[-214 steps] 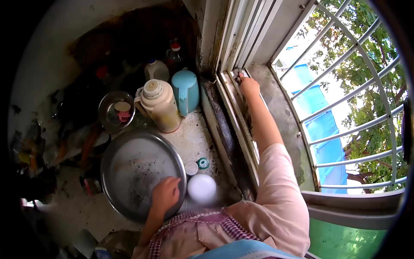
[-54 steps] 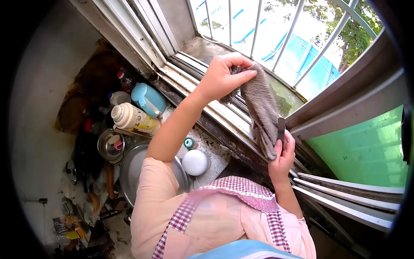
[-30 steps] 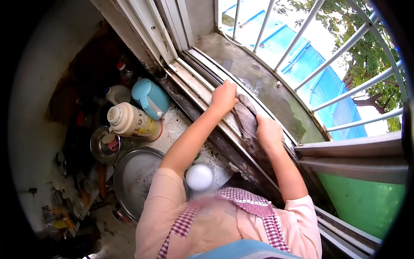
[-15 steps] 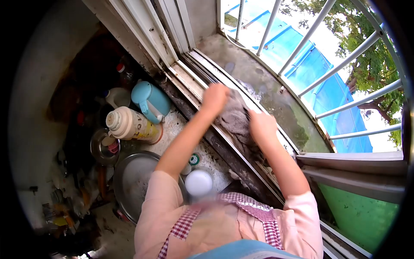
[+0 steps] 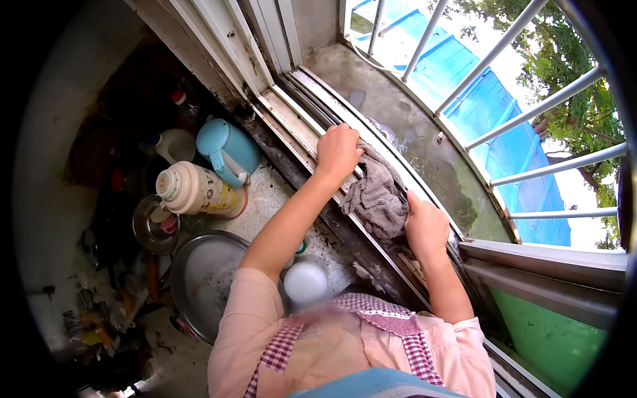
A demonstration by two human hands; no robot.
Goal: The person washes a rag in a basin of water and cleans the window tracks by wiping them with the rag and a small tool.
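Note:
A grey-brown cloth (image 5: 377, 199) lies bunched in the grooves of the sliding window track (image 5: 306, 101), between my two hands. My left hand (image 5: 338, 154) is a closed fist at the cloth's upper end, gripping its edge and pressed onto the track. At the other end, my right hand (image 5: 426, 227) is closed with the thumb up, against the cloth's right edge. Part of the cloth hangs over the inner rail. What lies inside either fist is hidden.
Left of the track are a blue kettle (image 5: 229, 147), a cream thermos flask (image 5: 192, 189), a large metal basin (image 5: 199, 278) and a white round-topped container (image 5: 306, 282). White window bars (image 5: 509, 46) stand beyond the concrete ledge (image 5: 424, 162). A green-tinted pane (image 5: 544, 331) is at lower right.
My right hand has shifted slightly down and right, and my left hand stays near the same spot. The cloth now spreads wider between them. The camera view has tilted a little.

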